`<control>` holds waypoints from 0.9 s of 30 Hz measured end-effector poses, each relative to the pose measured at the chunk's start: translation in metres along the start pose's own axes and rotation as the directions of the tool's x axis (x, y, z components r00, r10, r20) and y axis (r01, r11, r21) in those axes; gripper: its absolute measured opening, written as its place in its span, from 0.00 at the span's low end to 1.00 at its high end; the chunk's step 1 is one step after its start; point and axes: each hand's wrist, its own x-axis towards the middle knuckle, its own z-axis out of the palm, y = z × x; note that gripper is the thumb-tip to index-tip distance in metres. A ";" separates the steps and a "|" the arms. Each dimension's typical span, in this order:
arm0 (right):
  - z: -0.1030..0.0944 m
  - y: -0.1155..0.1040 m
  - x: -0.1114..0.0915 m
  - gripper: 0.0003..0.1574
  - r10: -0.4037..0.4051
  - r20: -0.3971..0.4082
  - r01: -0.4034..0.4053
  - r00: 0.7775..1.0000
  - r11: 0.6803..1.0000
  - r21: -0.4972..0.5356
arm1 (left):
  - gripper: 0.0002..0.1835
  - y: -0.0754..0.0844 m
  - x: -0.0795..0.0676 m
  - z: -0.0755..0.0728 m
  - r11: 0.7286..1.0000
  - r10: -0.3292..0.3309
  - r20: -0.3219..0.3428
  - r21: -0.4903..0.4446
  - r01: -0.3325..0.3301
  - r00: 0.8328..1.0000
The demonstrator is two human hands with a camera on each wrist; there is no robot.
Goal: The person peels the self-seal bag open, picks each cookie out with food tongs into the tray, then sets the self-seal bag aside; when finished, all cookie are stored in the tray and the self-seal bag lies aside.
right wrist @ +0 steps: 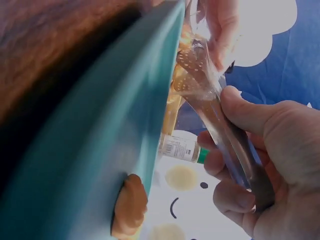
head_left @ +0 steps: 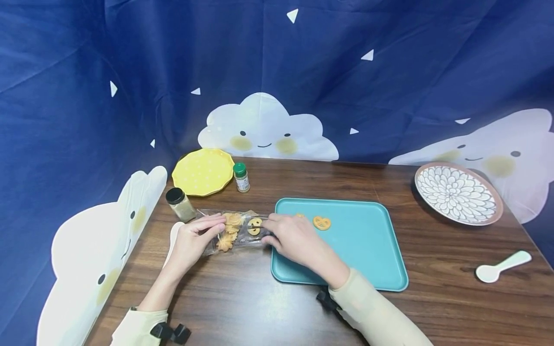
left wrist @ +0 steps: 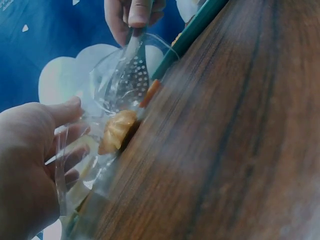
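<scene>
Tongs (right wrist: 215, 120), seemingly, right hand (head_left: 296, 236) curled round

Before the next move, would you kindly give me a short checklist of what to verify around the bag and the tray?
1. Left hand holding the clear plastic bag: ok.
2. Right hand gripping the perforated tongs: ok, fingers and thumb are round them.
3. Perforated ends within the bag's mouth: ok, by the left wrist view.
4. A cookie pinched between the ends: cannot tell.
5. Bag emptied: not ok, flower-shaped cookies lie inside.
6. Room on the turquoise tray: ok, there is bare surface beside the pretzel-shaped cookie.
</scene>
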 end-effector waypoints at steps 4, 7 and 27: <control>-0.002 -0.002 -0.001 0.11 -0.047 -0.010 0.047 0.999 0.999 0.015 | 0.11 -0.014 0.001 0.002 1.000 -0.010 0.014 0.001 0.010 1.000; 0.000 -0.003 0.000 0.12 -0.067 -0.006 0.068 0.998 0.997 0.021 | 0.11 -0.022 0.002 0.003 1.000 -0.011 0.029 0.000 0.011 1.000; -0.011 0.005 0.001 0.24 0.038 -0.013 -0.038 0.999 0.999 -0.004 | 0.12 -0.022 0.001 0.000 1.000 0.018 0.051 -0.011 -0.018 0.999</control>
